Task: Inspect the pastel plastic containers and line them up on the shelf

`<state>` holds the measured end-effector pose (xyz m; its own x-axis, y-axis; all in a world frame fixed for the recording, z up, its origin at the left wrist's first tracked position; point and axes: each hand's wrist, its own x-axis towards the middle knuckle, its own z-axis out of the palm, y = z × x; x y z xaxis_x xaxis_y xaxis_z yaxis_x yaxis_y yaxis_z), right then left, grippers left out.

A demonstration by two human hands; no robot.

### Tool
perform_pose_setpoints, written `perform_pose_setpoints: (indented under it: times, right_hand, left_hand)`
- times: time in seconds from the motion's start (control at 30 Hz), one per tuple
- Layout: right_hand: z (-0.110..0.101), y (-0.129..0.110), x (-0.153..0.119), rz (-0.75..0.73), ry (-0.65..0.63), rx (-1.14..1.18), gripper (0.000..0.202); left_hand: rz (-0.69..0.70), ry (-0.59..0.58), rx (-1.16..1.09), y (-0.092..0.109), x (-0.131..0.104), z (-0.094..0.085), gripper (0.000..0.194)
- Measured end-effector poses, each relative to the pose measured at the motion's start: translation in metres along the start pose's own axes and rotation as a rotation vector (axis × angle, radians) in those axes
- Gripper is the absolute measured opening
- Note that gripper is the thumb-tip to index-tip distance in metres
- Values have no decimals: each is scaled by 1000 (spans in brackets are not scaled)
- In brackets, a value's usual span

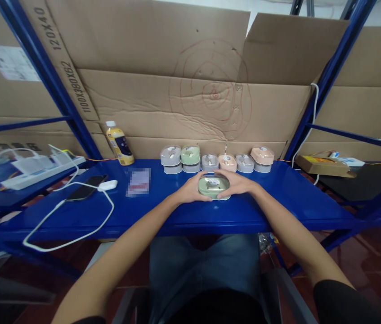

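Both hands are closed around the sides of a small rounded green box (207,191) with a clear-looking lid and a round label on top. My left hand (193,189) grips its left end, and my right hand (236,183) its right end. The box is at the middle of the blue tabletop (163,211); whether it rests on the surface I cannot tell. Just behind the hands stands a row of similar boxes: a grey stack (170,157), a green box (190,155) on a grey one, single grey (209,162) and peach (228,162) ones, and a peach-topped stack (262,156).
Cardboard (136,99) backs the table between blue posts. At the left are a yellow bottle (120,144), a blurred-out card (138,182), a phone (85,189) with a white cable, and a power strip (42,171). An opened carton (325,166) lies at the right.
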<state>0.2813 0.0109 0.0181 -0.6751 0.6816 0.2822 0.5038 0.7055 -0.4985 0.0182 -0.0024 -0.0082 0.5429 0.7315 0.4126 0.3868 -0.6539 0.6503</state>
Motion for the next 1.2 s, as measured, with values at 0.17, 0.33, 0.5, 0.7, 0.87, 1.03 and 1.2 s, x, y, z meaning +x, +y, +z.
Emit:
perform_pose_setpoints:
  times: [0.17,0.33,0.5,0.7,0.87,1.03,1.2]
  right_hand:
    - [17,-22,10,-29,139,-161,97]
    - [-3,-13,1,29,340,-33,78]
    - [-24,11,-8,218,545,39,68]
    - [-22,18,-6,243,520,82,66]
    - [-27,17,-7,299,579,114,61]
    - [-29,20,-8,290,589,145,60]
    - [-26,18,-7,214,528,92,63]
  left_hand:
    - [5,26,16,-3,2,2,113]
    - [1,34,110,-6,-1,-4,103]
    - [79,-30,197,1,-5,-5,48]
    - [66,169,206,-1,-1,-16,43]
    - [-169,589,272,-14,3,-38,45]
    - [-180,587,302,-14,2,-37,42]
    - [4,296,277,0,-3,-22,40]
